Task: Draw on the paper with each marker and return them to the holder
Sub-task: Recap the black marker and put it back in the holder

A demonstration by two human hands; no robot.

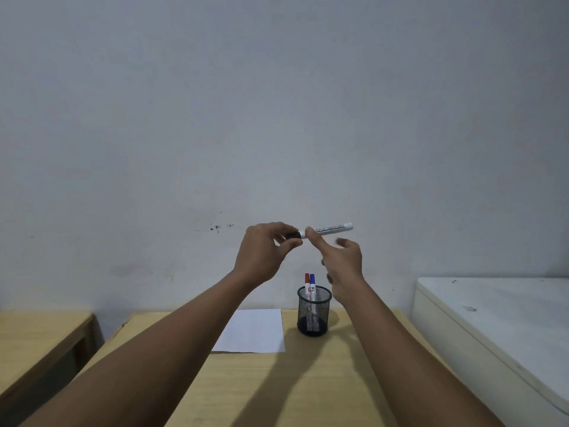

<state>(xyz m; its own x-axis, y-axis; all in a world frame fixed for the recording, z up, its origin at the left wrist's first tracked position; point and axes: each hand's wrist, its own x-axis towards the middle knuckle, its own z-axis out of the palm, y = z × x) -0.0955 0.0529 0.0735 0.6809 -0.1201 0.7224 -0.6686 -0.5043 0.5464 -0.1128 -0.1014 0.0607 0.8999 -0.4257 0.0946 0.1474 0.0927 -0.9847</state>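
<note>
Above the desk [246, 380], the left hand [264, 254] pinches the black cap [294, 235] of a white marker [329, 229] held level. The right hand [345, 266] seems loosely spread, one fingertip touching the barrel. Near the desk's far edge lies the paper [255, 331]; just beside it stands the mesh holder [314, 312] with a red marker [307, 280] and a blue marker [312, 281].

three markers are in view: one black-capped marker [328, 230] held up in the air, and a red-capped marker [307, 283] and a blue-capped marker [312, 284] standing in one black mesh holder [314, 315]. there is one sheet of white paper [255, 332]. two bare hands show, a left hand [264, 254] and a right hand [343, 266].
</note>
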